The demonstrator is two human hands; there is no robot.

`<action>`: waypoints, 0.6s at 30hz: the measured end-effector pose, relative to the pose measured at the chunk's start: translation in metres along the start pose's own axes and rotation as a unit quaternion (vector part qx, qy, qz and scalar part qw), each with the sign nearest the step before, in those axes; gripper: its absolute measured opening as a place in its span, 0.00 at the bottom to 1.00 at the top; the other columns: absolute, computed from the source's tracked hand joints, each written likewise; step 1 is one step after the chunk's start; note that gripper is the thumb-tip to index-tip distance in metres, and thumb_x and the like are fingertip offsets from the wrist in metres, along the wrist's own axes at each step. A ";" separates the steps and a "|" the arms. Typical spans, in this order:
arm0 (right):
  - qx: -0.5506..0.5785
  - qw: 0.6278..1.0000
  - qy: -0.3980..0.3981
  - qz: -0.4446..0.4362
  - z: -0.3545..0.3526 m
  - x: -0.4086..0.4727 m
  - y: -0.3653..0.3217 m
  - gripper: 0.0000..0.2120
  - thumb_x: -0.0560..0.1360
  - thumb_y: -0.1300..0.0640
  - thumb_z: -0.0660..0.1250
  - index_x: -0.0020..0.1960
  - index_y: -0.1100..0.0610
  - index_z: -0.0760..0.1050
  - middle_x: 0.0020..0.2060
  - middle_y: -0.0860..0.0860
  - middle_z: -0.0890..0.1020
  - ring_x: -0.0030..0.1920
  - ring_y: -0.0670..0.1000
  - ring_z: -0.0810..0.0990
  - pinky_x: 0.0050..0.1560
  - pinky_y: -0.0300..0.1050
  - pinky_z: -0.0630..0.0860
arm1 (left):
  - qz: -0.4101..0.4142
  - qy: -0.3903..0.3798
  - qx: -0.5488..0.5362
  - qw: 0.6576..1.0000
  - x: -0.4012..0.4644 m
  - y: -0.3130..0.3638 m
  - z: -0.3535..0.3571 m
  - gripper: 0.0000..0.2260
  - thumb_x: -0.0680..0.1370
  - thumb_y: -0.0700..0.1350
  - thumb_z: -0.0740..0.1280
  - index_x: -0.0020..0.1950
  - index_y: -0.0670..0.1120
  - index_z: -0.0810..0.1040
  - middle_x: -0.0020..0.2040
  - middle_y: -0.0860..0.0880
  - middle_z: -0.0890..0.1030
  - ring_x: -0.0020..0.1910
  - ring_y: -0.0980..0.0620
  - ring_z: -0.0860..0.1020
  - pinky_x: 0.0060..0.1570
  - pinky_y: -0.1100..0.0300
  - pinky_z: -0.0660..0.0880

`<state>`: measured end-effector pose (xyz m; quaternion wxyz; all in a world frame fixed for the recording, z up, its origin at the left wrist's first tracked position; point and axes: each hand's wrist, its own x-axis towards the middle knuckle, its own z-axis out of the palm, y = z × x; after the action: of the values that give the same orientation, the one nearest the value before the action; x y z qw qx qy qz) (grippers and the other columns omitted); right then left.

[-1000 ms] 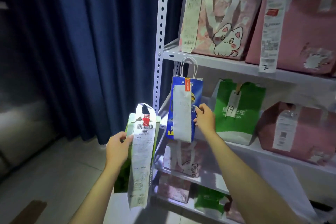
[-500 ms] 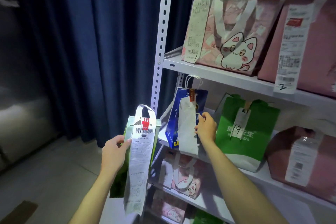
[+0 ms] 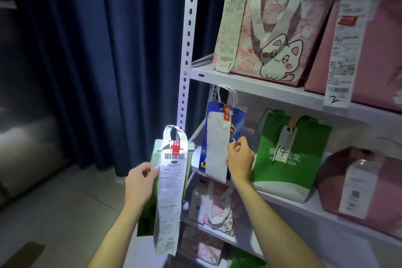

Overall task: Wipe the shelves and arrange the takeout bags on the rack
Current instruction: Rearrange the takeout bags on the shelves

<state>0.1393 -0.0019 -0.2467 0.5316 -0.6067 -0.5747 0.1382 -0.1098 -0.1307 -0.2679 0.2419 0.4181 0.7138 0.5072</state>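
A dark blue curtain (image 3: 91, 61) hung in heavy pleats across the left, just beside the white metal rack (image 3: 187, 50) with its perforated upright and flat, smooth shelves. On the top shelf (image 3: 250, 81) stood a pink cat-print bag (image 3: 278, 35) with broad white handles and a long receipt, and next to it a plain pink bag (image 3: 374, 50), cut off at the right edge. The middle shelf carried a green bag (image 3: 289, 154) marked 14 and a dark red wrapped package (image 3: 359, 183), its label blurred. Lower shelves held more pink cat bags (image 3: 213, 209), dim and partly hidden behind the forearms. At the left end of the middle shelf stood a narrow blue paper bag (image 3: 230, 128) with twisted cord handles; the right hand (image 3: 239, 159) had its grip closed on the edge of the pale receipt hanging down that bag's front. Off the rack, out in front of its upright, the left hand (image 3: 139, 183) gripped the side of a slim green-and-white bag (image 3: 174, 154), whose long crinkled receipt covered most of its face. The floor (image 3: 54, 213) below was pale tile.
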 end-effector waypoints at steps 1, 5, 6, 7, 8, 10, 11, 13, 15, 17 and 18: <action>-0.005 1.000 0.008 0.006 0.000 0.000 0.001 0.14 0.78 0.59 0.64 0.36 0.56 0.64 0.26 0.52 0.68 0.27 0.53 0.71 0.25 0.54 0.80 | -0.001 -0.001 0.000 1.000 0.000 0.000 0.000 0.04 0.80 0.48 0.71 0.49 0.48 0.82 0.46 0.57 0.82 0.44 0.55 0.80 0.38 0.63 0.70; -0.024 0.999 0.032 0.001 -0.001 -0.002 0.002 0.17 0.76 0.61 0.65 0.33 0.53 0.61 0.23 0.47 0.62 0.25 0.48 0.59 0.25 0.44 0.61 | -0.003 0.005 -0.001 1.000 0.003 0.000 0.003 0.04 0.80 0.49 0.71 0.48 0.49 0.81 0.45 0.58 0.81 0.43 0.55 0.81 0.37 0.63 0.70; -0.025 0.999 0.025 0.003 -0.001 -0.002 0.003 0.18 0.76 0.60 0.66 0.33 0.52 0.60 0.23 0.47 0.62 0.25 0.48 0.58 0.27 0.43 0.58 | -0.003 0.006 -0.003 1.000 0.004 0.001 0.003 0.04 0.80 0.48 0.71 0.48 0.49 0.81 0.45 0.58 0.81 0.43 0.55 0.81 0.37 0.64 0.70; -0.022 1.000 0.013 0.007 -0.002 -0.001 0.004 0.19 0.77 0.59 0.65 0.34 0.52 0.59 0.24 0.47 0.62 0.25 0.49 0.58 0.28 0.43 0.57 | -0.002 0.006 -0.005 1.000 0.005 0.001 0.004 0.04 0.80 0.49 0.71 0.48 0.50 0.81 0.45 0.58 0.81 0.43 0.55 0.81 0.37 0.64 0.70; -0.019 1.000 -0.002 0.012 -0.003 0.001 0.005 0.18 0.78 0.58 0.65 0.34 0.52 0.59 0.25 0.49 0.62 0.25 0.51 0.61 0.29 0.44 0.57 | 0.000 0.005 -0.005 1.000 0.007 0.002 0.004 0.03 0.80 0.49 0.72 0.48 0.50 0.81 0.46 0.58 0.81 0.42 0.55 0.81 0.37 0.64 0.70; -0.014 0.999 -0.035 0.021 -0.006 0.006 0.004 0.18 0.80 0.55 0.64 0.35 0.53 0.60 0.27 0.57 0.66 0.27 0.61 0.73 0.30 0.45 0.60 | 0.000 0.000 -0.003 1.000 0.010 0.005 0.006 0.04 0.80 0.49 0.72 0.49 0.50 0.81 0.47 0.58 0.82 0.43 0.55 0.81 0.37 0.64 0.71; -0.013 0.999 -0.047 0.024 -0.007 0.010 0.003 0.19 0.82 0.54 0.63 0.36 0.54 0.60 0.29 0.61 0.69 0.31 0.64 0.78 0.31 0.46 0.62 | -0.002 -0.002 -0.003 1.000 0.011 0.006 0.006 0.04 0.80 0.49 0.71 0.50 0.50 0.81 0.48 0.57 0.82 0.43 0.55 0.81 0.37 0.63 0.71; -0.015 0.997 -0.065 0.029 -0.009 0.015 -0.002 0.19 0.83 0.53 0.62 0.36 0.55 0.60 0.30 0.61 0.71 0.35 0.66 0.82 0.31 0.46 0.64 | -0.003 -0.003 -0.006 1.000 0.013 0.007 0.009 0.05 0.80 0.50 0.71 0.50 0.49 0.82 0.48 0.57 0.82 0.43 0.55 0.81 0.37 0.63 0.72; -0.022 0.996 -0.077 0.042 -0.008 0.022 -0.005 0.18 0.83 0.54 0.61 0.37 0.55 0.61 0.29 0.57 0.71 0.35 0.65 0.82 0.29 0.49 0.67 | -0.006 -0.001 -0.004 1.000 0.015 0.007 0.010 0.05 0.80 0.50 0.72 0.48 0.50 0.81 0.48 0.58 0.83 0.43 0.55 0.81 0.37 0.63 0.72; -0.024 0.994 -0.085 0.063 -0.006 0.032 -0.007 0.17 0.83 0.54 0.61 0.37 0.56 0.62 0.29 0.55 0.72 0.32 0.61 0.83 0.29 0.54 0.73 | -0.008 0.000 -0.004 1.000 0.017 0.005 0.012 0.05 0.79 0.50 0.72 0.47 0.51 0.81 0.47 0.58 0.83 0.43 0.54 0.82 0.37 0.63 0.72; -0.021 0.993 -0.092 0.071 -0.004 0.037 -0.008 0.17 0.83 0.55 0.61 0.37 0.56 0.63 0.28 0.54 0.73 0.31 0.58 0.83 0.31 0.55 0.76 | -0.008 0.000 -0.004 1.000 0.017 0.004 0.013 0.05 0.79 0.50 0.72 0.47 0.51 0.81 0.46 0.57 0.83 0.42 0.54 0.82 0.37 0.63 0.72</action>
<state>0.1495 0.0255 -0.2221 0.4527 -0.6419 -0.5789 0.2189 -0.1078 -0.1089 -0.2671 0.2478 0.4114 0.7153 0.5077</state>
